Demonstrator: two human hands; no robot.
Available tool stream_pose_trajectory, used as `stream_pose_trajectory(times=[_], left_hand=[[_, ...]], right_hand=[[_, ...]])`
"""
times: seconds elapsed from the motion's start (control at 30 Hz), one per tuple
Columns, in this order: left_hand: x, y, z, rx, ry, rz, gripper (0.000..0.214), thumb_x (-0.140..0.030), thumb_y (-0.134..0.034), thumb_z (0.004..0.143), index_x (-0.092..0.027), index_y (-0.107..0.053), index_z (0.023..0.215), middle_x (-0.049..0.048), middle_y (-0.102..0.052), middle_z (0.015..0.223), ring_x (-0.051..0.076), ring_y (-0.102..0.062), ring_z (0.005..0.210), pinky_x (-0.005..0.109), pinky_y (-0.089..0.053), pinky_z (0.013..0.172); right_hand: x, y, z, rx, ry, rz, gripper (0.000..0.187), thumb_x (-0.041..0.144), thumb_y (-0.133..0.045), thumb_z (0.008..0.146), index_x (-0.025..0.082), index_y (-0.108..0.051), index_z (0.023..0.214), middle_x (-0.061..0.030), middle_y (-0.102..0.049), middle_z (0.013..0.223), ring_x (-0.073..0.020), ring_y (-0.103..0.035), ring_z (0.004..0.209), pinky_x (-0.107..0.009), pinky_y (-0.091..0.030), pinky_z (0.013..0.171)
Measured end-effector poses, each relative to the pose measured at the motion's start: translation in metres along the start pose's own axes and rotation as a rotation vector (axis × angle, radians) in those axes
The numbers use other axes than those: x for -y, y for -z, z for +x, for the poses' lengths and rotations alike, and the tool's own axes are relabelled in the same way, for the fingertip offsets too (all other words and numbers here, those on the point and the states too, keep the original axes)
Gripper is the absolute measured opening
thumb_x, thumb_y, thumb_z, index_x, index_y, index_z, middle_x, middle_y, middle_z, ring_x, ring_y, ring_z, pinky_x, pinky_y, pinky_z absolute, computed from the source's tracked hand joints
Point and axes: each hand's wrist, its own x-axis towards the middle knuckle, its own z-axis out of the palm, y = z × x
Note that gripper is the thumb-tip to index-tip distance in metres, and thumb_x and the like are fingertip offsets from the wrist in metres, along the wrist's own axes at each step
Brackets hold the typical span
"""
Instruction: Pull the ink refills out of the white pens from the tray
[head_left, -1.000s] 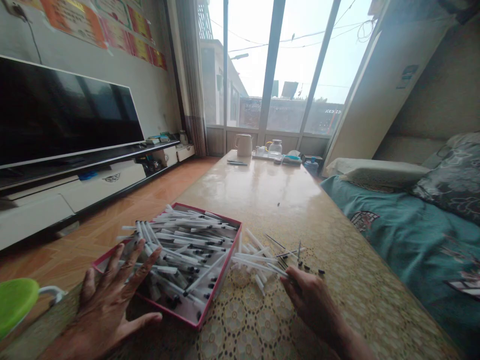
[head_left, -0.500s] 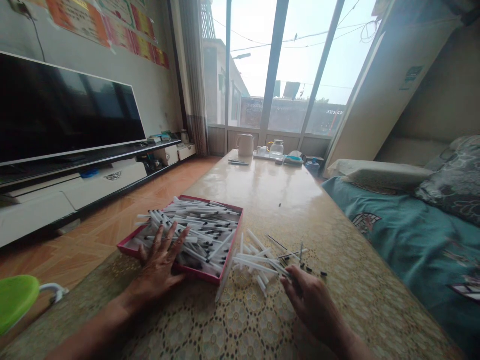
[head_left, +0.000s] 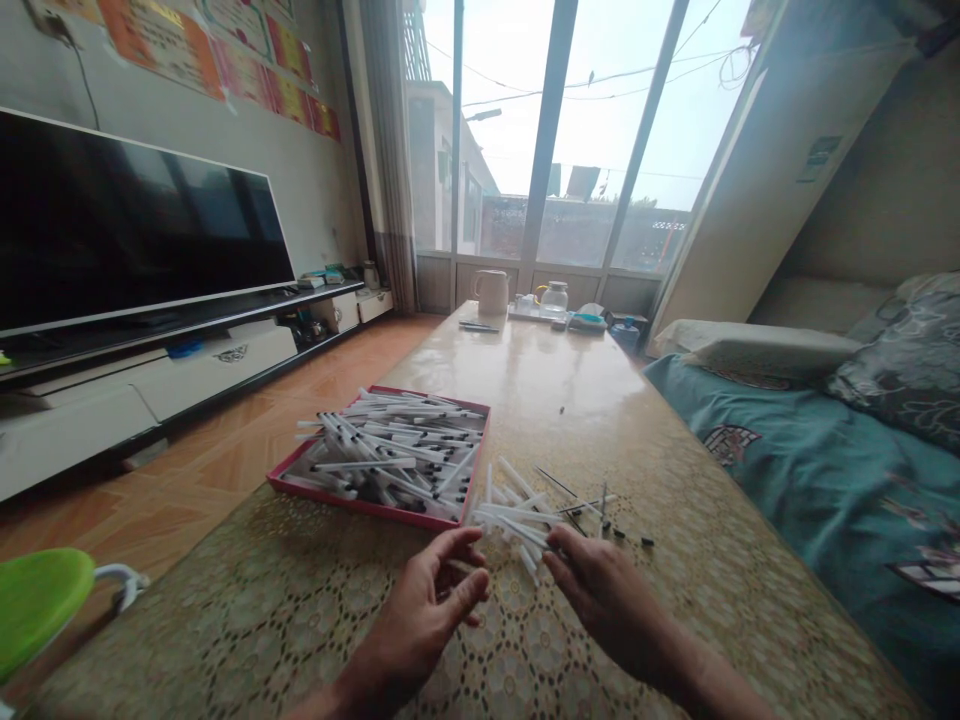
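My left hand (head_left: 427, 605) hovers over the table just in front of the box, fingers curled and thumb apart, with nothing seen in it. The shallow red box (head_left: 360, 511) holds a heap of white pen barrels (head_left: 397, 440) with black ends. To its right lies a loose pile of white pen barrels (head_left: 517, 505). At the right end of that pile is my right hand (head_left: 600, 575), its thumb and fingers close together by the barrel ends; what they pinch is hidden. Beyond it are thin dark refills (head_left: 555, 480) and small black caps (head_left: 646, 542).
The long patterned table (head_left: 585, 430) carries a pitcher (head_left: 492, 292) and a glass jug (head_left: 553, 298) at its far end. A green stool seat (head_left: 45, 605) is at the left, a sofa with a teal cover (head_left: 810, 470) at the right.
My left hand has left the heap in the box and moved right and nearer, onto the table's front area. My right hand has shifted slightly left. The box has moved slightly too.
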Motion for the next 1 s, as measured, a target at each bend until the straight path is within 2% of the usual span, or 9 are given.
stream_pose_trajectory(times=[0.03,0.1,0.17,0.23,0.33,0.43,0.6,0.73,1.0], left_hand=[[0.005,-0.014,0.000,0.036,0.132,-0.187,0.050,-0.045,-0.066,0.069,-0.016,-0.056,0.108,0.0073,-0.062,0.085,0.016,-0.061,0.061,0.027,-0.049,0.053],[0.012,-0.033,0.004,0.026,0.260,-0.463,0.049,-0.041,-0.075,0.060,-0.014,-0.060,0.098,0.0024,-0.060,0.073,0.010,-0.056,0.051,0.020,-0.043,0.045],[0.014,-0.043,0.010,-0.042,0.267,-0.607,0.042,-0.037,-0.079,0.055,-0.012,-0.064,0.086,0.0003,-0.060,0.065,0.007,-0.053,0.049,0.016,-0.040,0.044],[0.013,-0.045,0.014,-0.106,0.222,-0.663,0.036,-0.035,-0.080,0.055,-0.011,-0.066,0.077,0.0002,-0.060,0.061,0.006,-0.053,0.050,0.015,-0.040,0.045],[0.011,-0.041,0.017,-0.180,0.163,-0.682,0.032,-0.035,-0.079,0.057,-0.012,-0.067,0.075,-0.0004,-0.061,0.060,0.006,-0.054,0.051,0.015,-0.042,0.047],[0.013,-0.037,0.018,-0.222,0.158,-0.675,0.031,-0.035,-0.079,0.056,-0.012,-0.068,0.075,-0.0010,-0.061,0.059,0.006,-0.055,0.050,0.015,-0.043,0.047],[0.019,-0.037,0.019,-0.242,0.155,-0.655,0.033,-0.035,-0.080,0.055,-0.012,-0.068,0.075,-0.0002,-0.063,0.057,0.007,-0.056,0.048,0.016,-0.045,0.046],[0.020,-0.039,0.017,-0.256,0.181,-0.602,0.034,-0.037,-0.079,0.057,-0.011,-0.066,0.076,0.0009,-0.064,0.059,0.009,-0.059,0.049,0.018,-0.049,0.048],[0.022,-0.043,0.017,-0.251,0.196,-0.552,0.034,-0.037,-0.076,0.060,-0.011,-0.063,0.077,0.0012,-0.065,0.056,0.011,-0.061,0.047,0.021,-0.052,0.048]], right_hand=[[0.005,-0.002,0.001,0.037,0.020,0.017,0.019,0.030,-0.038,0.091,0.022,-0.053,0.083,0.0001,-0.063,0.067,-0.0148,-0.059,0.060,-0.022,-0.040,0.056],[0.013,-0.005,0.004,0.092,0.066,0.079,0.018,0.030,-0.040,0.091,0.023,-0.056,0.088,0.0001,-0.065,0.072,-0.0145,-0.060,0.063,-0.022,-0.040,0.058],[0.017,-0.006,0.007,0.111,0.099,0.152,0.019,0.030,-0.040,0.091,0.024,-0.058,0.093,-0.0008,-0.067,0.080,-0.0147,-0.062,0.070,-0.023,-0.042,0.063],[0.014,-0.006,0.009,0.083,0.083,0.209,0.019,0.033,-0.043,0.090,0.023,-0.059,0.093,-0.0011,-0.067,0.079,-0.0145,-0.061,0.069,-0.023,-0.042,0.063],[0.001,-0.006,0.007,0.023,-0.079,0.348,0.037,0.044,-0.037,0.091,0.017,-0.058,0.077,0.0009,-0.058,0.058,-0.0107,-0.053,0.049,-0.020,-0.039,0.048],[-0.014,-0.009,0.002,0.034,-0.211,0.527,0.051,0.052,-0.025,0.091,0.016,-0.054,0.071,0.0040,-0.047,0.049,-0.0074,-0.040,0.036,-0.017,-0.030,0.037],[-0.024,-0.019,-0.005,0.050,-0.154,0.554,0.047,0.052,-0.032,0.090,0.016,-0.053,0.068,0.0058,-0.040,0.048,-0.0075,-0.038,0.043,-0.018,-0.030,0.043],[-0.029,-0.022,-0.007,0.066,-0.168,0.553,0.046,0.051,-0.033,0.089,0.016,-0.048,0.063,0.0067,-0.036,0.048,-0.0070,-0.035,0.042,-0.018,-0.027,0.041],[-0.025,-0.011,-0.007,0.057,-0.216,0.578,0.038,0.045,-0.050,0.083,0.015,-0.054,0.060,0.0019,-0.053,0.048,-0.0089,-0.042,0.044,-0.020,-0.033,0.044]])
